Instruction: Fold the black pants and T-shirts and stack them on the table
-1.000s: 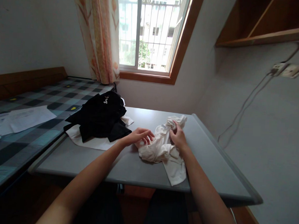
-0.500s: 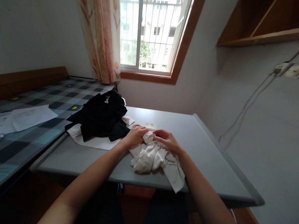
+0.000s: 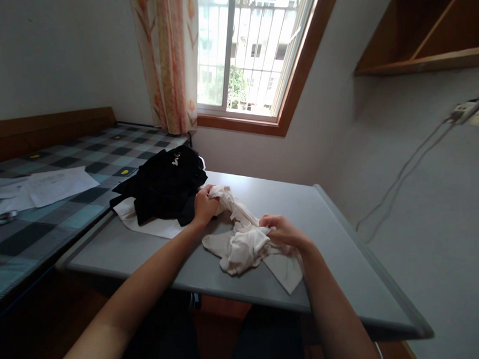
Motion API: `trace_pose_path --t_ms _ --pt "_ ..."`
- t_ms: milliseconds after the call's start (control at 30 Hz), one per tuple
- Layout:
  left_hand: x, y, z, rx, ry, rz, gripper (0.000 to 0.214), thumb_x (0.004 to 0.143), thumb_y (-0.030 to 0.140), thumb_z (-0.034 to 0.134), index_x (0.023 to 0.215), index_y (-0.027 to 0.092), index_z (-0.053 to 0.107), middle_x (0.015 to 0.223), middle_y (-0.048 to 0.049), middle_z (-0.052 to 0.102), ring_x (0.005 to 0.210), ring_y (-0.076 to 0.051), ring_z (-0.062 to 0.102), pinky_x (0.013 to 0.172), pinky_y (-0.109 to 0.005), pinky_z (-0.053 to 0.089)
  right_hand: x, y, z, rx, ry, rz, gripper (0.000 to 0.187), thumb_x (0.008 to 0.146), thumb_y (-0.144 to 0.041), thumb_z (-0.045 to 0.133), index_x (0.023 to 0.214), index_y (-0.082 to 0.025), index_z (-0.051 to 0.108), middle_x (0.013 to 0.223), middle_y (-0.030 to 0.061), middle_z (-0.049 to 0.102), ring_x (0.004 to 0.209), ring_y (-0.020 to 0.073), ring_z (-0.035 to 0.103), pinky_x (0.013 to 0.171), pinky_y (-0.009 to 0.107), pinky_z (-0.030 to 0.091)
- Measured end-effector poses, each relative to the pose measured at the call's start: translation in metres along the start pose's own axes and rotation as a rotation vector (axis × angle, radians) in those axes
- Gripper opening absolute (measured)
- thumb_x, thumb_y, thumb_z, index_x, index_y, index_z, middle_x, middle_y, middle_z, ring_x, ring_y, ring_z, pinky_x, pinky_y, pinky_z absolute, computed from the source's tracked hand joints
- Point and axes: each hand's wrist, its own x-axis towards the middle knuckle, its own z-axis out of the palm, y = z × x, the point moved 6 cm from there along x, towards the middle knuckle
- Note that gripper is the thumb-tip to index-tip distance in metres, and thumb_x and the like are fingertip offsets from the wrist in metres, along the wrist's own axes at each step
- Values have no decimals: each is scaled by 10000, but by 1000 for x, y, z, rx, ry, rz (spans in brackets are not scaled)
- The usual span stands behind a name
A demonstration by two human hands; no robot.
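A crumpled white garment (image 3: 244, 249) lies bunched on the grey table (image 3: 339, 276), one pointed flap spread toward the front edge; its exact kind is hidden by the folds. My left hand (image 3: 206, 205) is closed on its far left part, close beside the black clothing. My right hand (image 3: 282, 231) grips the cloth on the right side, thumb and fingers pinched together. Between the two hands the fabric stretches in a loose, twisted strip. Black clothing (image 3: 164, 189) with a small white print sits heaped at the table's left, on top of another white cloth (image 3: 152, 227).
Left of the table stands a bed (image 3: 80, 152) with a checked cover and papers (image 3: 58, 187) on it. A window (image 3: 254, 57) and a flowered curtain (image 3: 169, 58) are behind. A wooden shelf (image 3: 439, 45) and a cable (image 3: 404, 172) are on the right wall.
My hands have drawn apart: the left went left and away from me, the right slightly right and nearer. The white garment has been stretched out between them.
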Motion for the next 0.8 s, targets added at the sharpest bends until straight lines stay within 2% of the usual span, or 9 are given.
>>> trace_pose_path --t_ms 67,167,233,300,400,533,600,700,800 --pt "6 -2 -12 -58 115 -13 103 740 171 499 750 187 599 688 19 596 662 -142 539 626 -224 423 0 21 -35 86 342 81 200 643 -350 646 736 -178 687 692 25 638 648 169 569 612 283 465" --pt "16 -10 -26 -136 251 -46 98 728 143 462 724 187 550 695 24 565 666 -134 514 632 -220 429 -27 51 -95 144 1038 173 275 662 -347 562 848 -167 655 761 45 643 697 184 579 637 302 482" --pt "20 -15 -30 -128 271 -65 105 719 127 467 735 186 553 731 11 565 694 -143 525 672 -236 453 -47 57 -116 15 1306 237 276 687 -296 520 892 -167 653 845 69 644 797 208 589 722 341 496" --pt "21 -16 -30 -53 265 -59 106 714 123 511 770 182 580 813 -17 575 756 -160 547 748 -265 474 -57 49 -122 -196 1408 262 292 693 -237 504 924 -163 668 941 101 638 895 231 578 822 391 483" --pt "16 -9 -25 94 217 19 149 712 142 605 855 181 613 969 -62 593 908 -201 578 865 -306 464 -45 27 -105 -331 1251 137 271 735 -241 516 931 -154 682 982 119 623 866 226 571 820 397 481" --pt "7 3 -12 239 29 101 224 748 140 609 965 195 609 950 -49 649 939 -222 608 853 -317 449 -8 5 -51 -293 617 -71 259 787 -387 601 918 -189 704 884 70 621 779 206 579 771 373 494" --pt "4 5 -8 268 -36 103 229 769 145 590 994 190 605 901 -45 667 877 -215 624 797 -302 448 -1 1 -31 -388 436 -105 275 741 -382 679 958 -221 729 954 72 619 915 242 583 877 410 466" --pt "3 5 -6 283 -65 96 249 779 161 584 1025 187 608 887 -50 687 827 -210 633 744 -286 441 -1 5 -24 -526 413 -49 271 703 -293 704 968 -264 753 1047 79 611 1068 288 539 987 466 392" --pt "4 2 -7 283 -60 71 297 749 153 594 1041 197 628 889 -50 702 821 -210 641 729 -279 438 -3 10 -35 -481 524 10 174 738 -295 646 862 -250 759 996 78 623 1012 270 558 957 439 410"
